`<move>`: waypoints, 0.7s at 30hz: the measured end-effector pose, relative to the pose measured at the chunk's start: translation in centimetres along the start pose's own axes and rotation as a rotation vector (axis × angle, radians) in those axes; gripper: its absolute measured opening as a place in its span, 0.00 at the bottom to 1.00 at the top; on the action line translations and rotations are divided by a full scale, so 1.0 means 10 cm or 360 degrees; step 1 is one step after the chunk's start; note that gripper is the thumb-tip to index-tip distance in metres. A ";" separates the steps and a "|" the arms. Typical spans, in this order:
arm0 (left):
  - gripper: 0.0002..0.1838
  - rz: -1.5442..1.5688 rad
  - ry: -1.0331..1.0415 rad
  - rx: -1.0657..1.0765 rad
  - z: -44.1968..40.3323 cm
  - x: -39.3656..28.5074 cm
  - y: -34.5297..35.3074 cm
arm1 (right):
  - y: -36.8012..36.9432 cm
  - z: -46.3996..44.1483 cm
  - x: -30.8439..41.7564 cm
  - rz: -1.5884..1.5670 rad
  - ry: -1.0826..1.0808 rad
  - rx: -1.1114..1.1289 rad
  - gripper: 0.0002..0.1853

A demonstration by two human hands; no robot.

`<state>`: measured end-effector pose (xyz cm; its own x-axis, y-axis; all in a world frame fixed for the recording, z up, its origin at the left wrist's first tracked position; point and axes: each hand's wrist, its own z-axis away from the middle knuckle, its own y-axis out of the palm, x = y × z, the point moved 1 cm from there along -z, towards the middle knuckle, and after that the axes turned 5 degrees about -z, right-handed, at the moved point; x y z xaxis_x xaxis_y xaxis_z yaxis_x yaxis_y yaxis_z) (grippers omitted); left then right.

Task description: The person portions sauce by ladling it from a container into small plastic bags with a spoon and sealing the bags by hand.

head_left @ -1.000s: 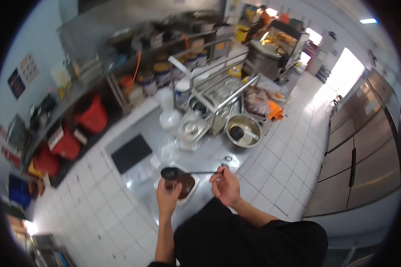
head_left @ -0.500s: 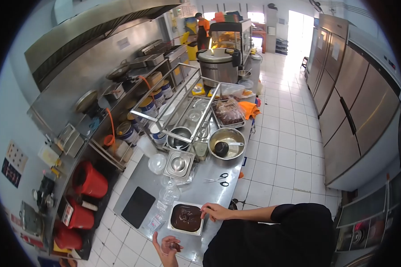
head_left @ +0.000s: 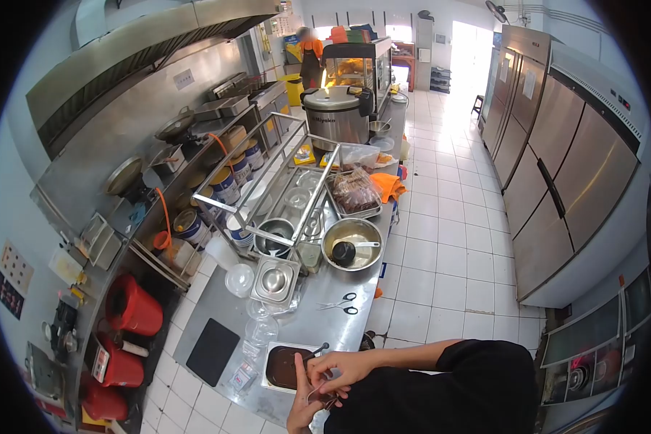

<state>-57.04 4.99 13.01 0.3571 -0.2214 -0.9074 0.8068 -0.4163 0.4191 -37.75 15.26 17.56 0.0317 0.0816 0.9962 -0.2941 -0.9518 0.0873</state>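
Note:
My left hand (head_left: pixel 304 405) is at the near edge of the steel table with its index finger pointing up. It is closed round a small clear plastic cup (head_left: pixel 314 393) with dark brown contents, mostly hidden by my fingers. Over the cup, my right hand (head_left: pixel 346 367) bends its fingers inward against it. What the right fingertips grip is hidden. Just beyond both hands sits a rectangular steel pan (head_left: pixel 267 367) of dark brown sauce (head_left: pixel 283 367). A thin dark handle with a rounded end (head_left: pixel 325 346) sticks out over its far right rim.
Clear plastic lids (head_left: pixel 260 330), a black flat board (head_left: pixel 213 351) and scissors (head_left: pixel 343 304) lie on the steel table (head_left: pixel 307 307). Farther off stand a steel bowl with a black ladle (head_left: pixel 344 252), a metal rack (head_left: pixel 296 155) and a large cooker (head_left: pixel 338 119). A person (head_left: pixel 311 58) stands at the back.
My left hand has moved up and right with the cup. My right hand has left the pan, and both hands now meet at its near right corner. The camera view has shifted slightly.

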 end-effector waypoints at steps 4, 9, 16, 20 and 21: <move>0.64 -0.0073 0.0059 -0.0253 -0.03 -0.25 0.19 | 0.10 -0.02 -0.10 -0.0135 -0.0160 -0.0305 0.09; 0.40 -0.0625 0.0391 -0.0817 0.10 -0.14 0.19 | 0.18 -0.08 0.00 0.0183 -0.0523 -0.0730 0.10; 0.12 -0.0739 0.0911 -0.1419 0.12 -0.09 0.31 | 0.22 -0.08 0.05 0.0128 -0.0366 -0.0724 0.07; 0.08 -0.0680 0.0921 -0.1430 0.17 -0.03 0.22 | 0.22 -0.10 -0.02 0.0155 -0.0438 -0.0681 0.06; 0.08 -0.0677 0.0892 -0.1426 0.19 -0.03 0.20 | 0.22 -0.10 0.01 0.0087 -0.0437 -0.0650 0.05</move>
<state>-56.48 2.55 14.20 -0.0473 0.3060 -0.9509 0.8784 0.4659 0.1063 -39.37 13.53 17.85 0.2402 -0.0983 0.9657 -0.6508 -0.7544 0.0850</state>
